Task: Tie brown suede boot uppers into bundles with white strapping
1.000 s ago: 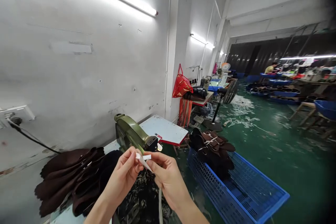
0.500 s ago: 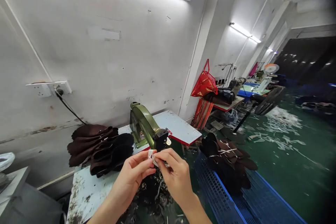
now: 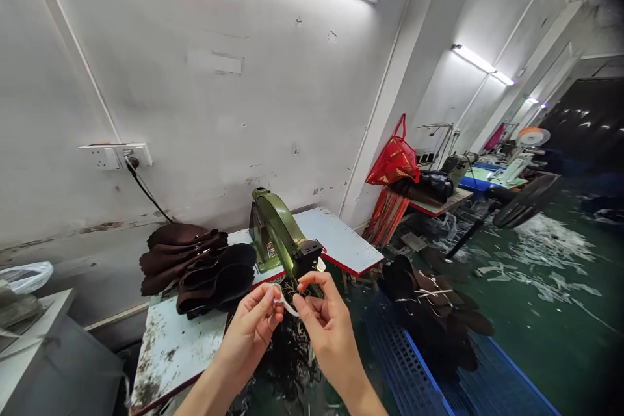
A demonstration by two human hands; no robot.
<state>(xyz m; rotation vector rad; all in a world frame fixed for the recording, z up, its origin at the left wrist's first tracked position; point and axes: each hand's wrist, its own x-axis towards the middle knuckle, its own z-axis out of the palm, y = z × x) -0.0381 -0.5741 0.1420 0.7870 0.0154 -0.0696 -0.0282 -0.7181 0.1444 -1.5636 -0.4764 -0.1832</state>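
A thin white strip runs between my two hands in front of the green machine. My left hand pinches one end of it between thumb and fingers. The other end meets the thumb of my right hand, whose fingers are curled with the index finger raised. To the left of my hands, dark brown scalloped pieces and black pieces lie stacked on the worn light-blue table.
A blue plastic crate holding more dark pieces stands at the right. Behind it are a black fan, a red bag and sewing machines. Scraps litter the green floor. A grey cabinet stands at left.
My hands have moved slightly apart, and more of the white strip shows between them. The view has shifted, so the surroundings sit further right in the picture.
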